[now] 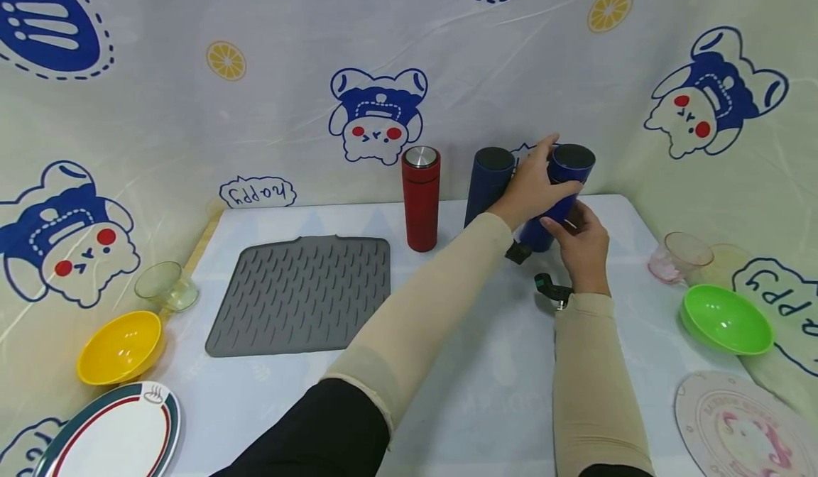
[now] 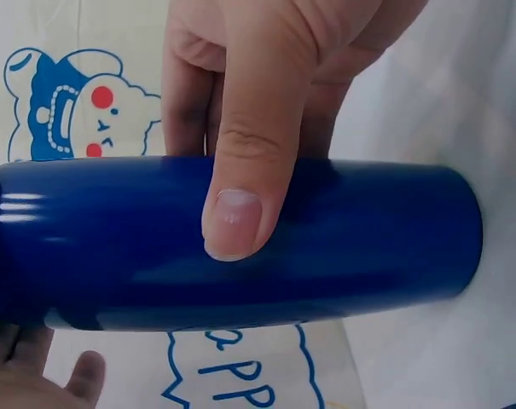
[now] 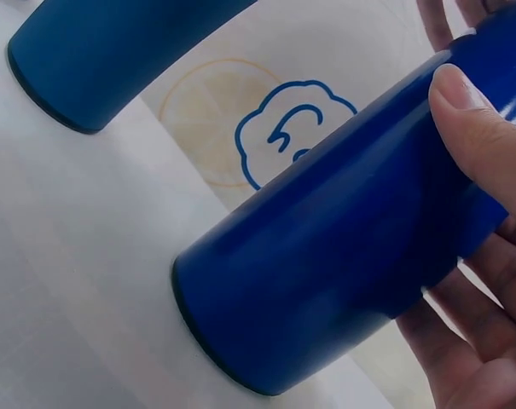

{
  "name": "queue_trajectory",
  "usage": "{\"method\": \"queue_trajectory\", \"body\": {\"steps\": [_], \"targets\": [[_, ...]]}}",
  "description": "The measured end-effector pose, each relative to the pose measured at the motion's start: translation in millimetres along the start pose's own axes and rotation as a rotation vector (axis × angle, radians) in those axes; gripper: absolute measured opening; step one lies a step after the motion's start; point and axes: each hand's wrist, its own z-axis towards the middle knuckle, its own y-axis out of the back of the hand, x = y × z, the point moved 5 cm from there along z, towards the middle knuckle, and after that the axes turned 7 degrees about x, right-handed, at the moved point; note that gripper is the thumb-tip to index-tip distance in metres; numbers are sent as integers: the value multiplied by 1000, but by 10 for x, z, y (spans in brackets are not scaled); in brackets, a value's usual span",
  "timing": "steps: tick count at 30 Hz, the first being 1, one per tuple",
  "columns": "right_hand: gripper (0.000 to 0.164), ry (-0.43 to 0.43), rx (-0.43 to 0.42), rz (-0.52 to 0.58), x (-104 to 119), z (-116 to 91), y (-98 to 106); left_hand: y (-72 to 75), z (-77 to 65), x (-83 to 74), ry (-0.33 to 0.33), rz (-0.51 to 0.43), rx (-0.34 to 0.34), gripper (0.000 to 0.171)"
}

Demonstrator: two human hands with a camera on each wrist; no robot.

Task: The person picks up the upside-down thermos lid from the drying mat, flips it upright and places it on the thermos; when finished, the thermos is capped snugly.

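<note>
A blue thermos bottle [image 1: 559,211] with a dark lid stands tilted in the head view, at the right of the table's back edge. My left hand [image 1: 533,186] holds it near the top, thumb across its front. Lower down, my right hand [image 1: 584,243] grips the body; its thumb lies along the side in the right wrist view. The base of this bottle [image 3: 283,315] seems to rest on the white surface. Just left of it stands a darker blue thermos bottle [image 1: 488,182], partly hidden by my left hand and forearm. A red thermos bottle [image 1: 422,207] with a silver lid stands further left.
A grey ridged mat [image 1: 300,299] lies left of centre. Along the left edge are a greenish glass [image 1: 167,287], a yellow bowl [image 1: 121,349] and a rimmed plate [image 1: 115,438]. On the right are a pink glass [image 1: 680,257], a green bowl [image 1: 727,319] and a pink-patterned plate [image 1: 744,427].
</note>
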Motion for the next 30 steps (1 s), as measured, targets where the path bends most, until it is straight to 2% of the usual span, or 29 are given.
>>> {"method": "queue_trajectory", "body": {"steps": [4,9,11,18,20,22,27,30], "targets": [[70,-17,2,-6,-18,1,11,-44,12,-38,18,63,7,93],[69,-17,5,-3,-33,0,6,-13,-1,-89,29,58,-96,93],[70,-11,2,-13,-28,0,7,2,-8,-100,23,29,-103,90],[72,-36,-10,-25,-37,-6,25,-5,-10,-96,-35,9,18,88],[72,-46,-8,-31,-41,-8,25,-6,-6,-93,-30,20,33,91],[71,-37,-7,-31,-36,-7,22,1,2,-96,-21,42,16,94],[68,25,-8,-6,-9,1,5,43,27,-119,-13,75,-85,95],[67,43,-10,-3,4,5,0,59,45,-127,-31,51,-85,90]]}}
